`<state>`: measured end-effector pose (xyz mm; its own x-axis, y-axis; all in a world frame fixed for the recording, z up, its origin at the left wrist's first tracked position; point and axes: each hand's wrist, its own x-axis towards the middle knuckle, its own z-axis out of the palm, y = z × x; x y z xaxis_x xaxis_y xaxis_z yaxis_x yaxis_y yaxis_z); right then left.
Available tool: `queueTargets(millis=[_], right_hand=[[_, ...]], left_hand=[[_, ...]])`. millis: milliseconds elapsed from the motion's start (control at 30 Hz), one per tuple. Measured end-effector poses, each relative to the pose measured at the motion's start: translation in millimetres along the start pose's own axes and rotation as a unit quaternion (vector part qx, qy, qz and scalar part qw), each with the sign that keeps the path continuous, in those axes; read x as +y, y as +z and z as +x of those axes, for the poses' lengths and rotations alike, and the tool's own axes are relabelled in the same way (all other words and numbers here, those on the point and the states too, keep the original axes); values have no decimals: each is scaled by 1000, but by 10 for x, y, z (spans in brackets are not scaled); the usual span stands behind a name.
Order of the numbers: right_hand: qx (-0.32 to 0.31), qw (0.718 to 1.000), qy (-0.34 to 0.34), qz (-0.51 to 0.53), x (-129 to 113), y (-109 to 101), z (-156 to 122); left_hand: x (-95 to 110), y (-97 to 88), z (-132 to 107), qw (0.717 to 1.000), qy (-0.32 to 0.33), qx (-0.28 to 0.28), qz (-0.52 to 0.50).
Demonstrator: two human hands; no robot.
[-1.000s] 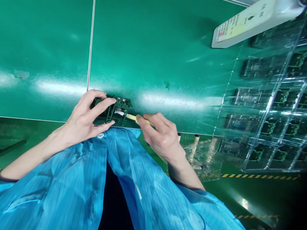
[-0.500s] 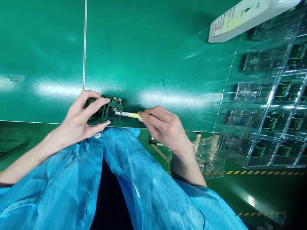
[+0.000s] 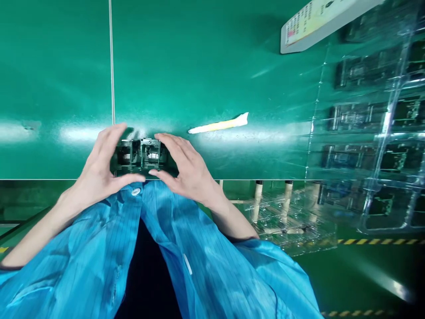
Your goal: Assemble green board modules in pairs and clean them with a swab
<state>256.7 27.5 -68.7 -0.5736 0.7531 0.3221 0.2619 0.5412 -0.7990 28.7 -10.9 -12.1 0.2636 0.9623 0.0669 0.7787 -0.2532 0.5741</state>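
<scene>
A small green circuit board assembly (image 3: 141, 156) rests on the green table (image 3: 206, 66) near its front edge. My left hand (image 3: 98, 170) grips the assembly's left side, thumb below and fingers curled over the top. Gripping the right side in the same way is my right hand (image 3: 186, 170). A yellow swab with a white tip (image 3: 219, 125) lies loose on the table, to the right of and beyond my right hand.
A clear plastic tray (image 3: 372, 128) with several green boards in its pockets fills the right side. A white labelled card (image 3: 315, 24) lies at the top right. A thin seam (image 3: 111, 62) runs down the table on the left. More clear trays (image 3: 285, 217) sit below the table edge.
My right hand has let go of the swab, which now lies on the table, and has come to grip the right side of the board. My left hand stays on the board.
</scene>
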Motion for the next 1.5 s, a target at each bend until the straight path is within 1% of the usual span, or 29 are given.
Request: queueTargets(millis=[133,267,400,467,533,567,633,667,700,733,767,800,867,900,967,1033,1067,1100,1133,1167,1200,1233,1267,1300,1333,1367,1433,1467,1500], right_hand=[[-1,997,57,48,55,38,-24],[1,995,64,78,61,4,-24],[2,997,27,70,38,-37,37],[19,999,-4,44,46,-57,63],[66,996,-58,0,81,-78,87],[94,991,-94,-23,107,-95,103],[134,975,-166,-61,167,-159,151],[132,969,-195,-76,192,-213,184],[114,965,-216,-91,207,-282,222],[85,963,-231,-106,211,-366,264],[52,961,-243,-120,200,-460,307],[20,958,-255,-131,175,-561,352],[-20,947,-289,-139,93,-761,437],[-32,941,-310,-134,43,-852,476],[-63,932,-336,-122,-53,-1000,536],[-107,932,-326,-116,-120,-1086,557],[-117,937,-308,-115,-135,-1099,550],[-103,947,-284,-113,-137,-1089,533],[-62,959,-257,-106,-126,-1056,511],[7,970,-225,-87,-105,-1001,488],[91,977,-185,-48,-77,-926,472],[174,975,-138,18,-49,-838,468],[238,961,-83,112,-25,-742,478],[274,934,-24,227,-8,-646,505],[283,893,32,348,-2,-554,546],[275,841,81,459,-7,-472,598],[250,738,144,610,-46,-344,715],[246,700,162,650,-75,-300,772],[248,674,171,675,-106,-267,822]], left_hand=[[-159,-92,-142,995,-56,-59,-62],[-179,-88,-147,993,-94,-40,-63],[-85,-95,-12,995,-88,-43,-18],[-31,-118,83,999,-34,-31,12],[-2,-148,183,997,62,9,45],[-7,-167,233,990,119,38,69],[-68,-225,327,958,230,111,130],[-126,-269,371,935,280,148,159],[-200,-325,413,914,319,175,178],[-284,-393,455,903,342,181,185],[-371,-472,497,905,349,166,180],[-452,-560,541,915,344,129,164],[-569,-748,638,940,315,31,124],[-594,-841,690,946,305,-12,112],[-568,-1006,790,939,323,-59,100],[-464,-1109,861,928,353,-69,94],[-396,-1125,878,924,369,-58,87],[-324,-1111,880,921,381,-30,80],[-253,-1067,869,921,382,16,72],[-184,-995,846,926,365,79,59],[-118,-899,817,935,322,148,24],[-54,-788,785,943,255,212,-26],[8,-670,756,947,173,255,-93],[70,-554,732,947,92,265,-157],[130,-448,716,944,32,252,-213],[189,-355,708,935,-21,223,-275],[295,-212,713,897,-100,165,-399],[338,-157,723,863,-136,148,-463],[372,-111,734,828,-163,139,-518]])
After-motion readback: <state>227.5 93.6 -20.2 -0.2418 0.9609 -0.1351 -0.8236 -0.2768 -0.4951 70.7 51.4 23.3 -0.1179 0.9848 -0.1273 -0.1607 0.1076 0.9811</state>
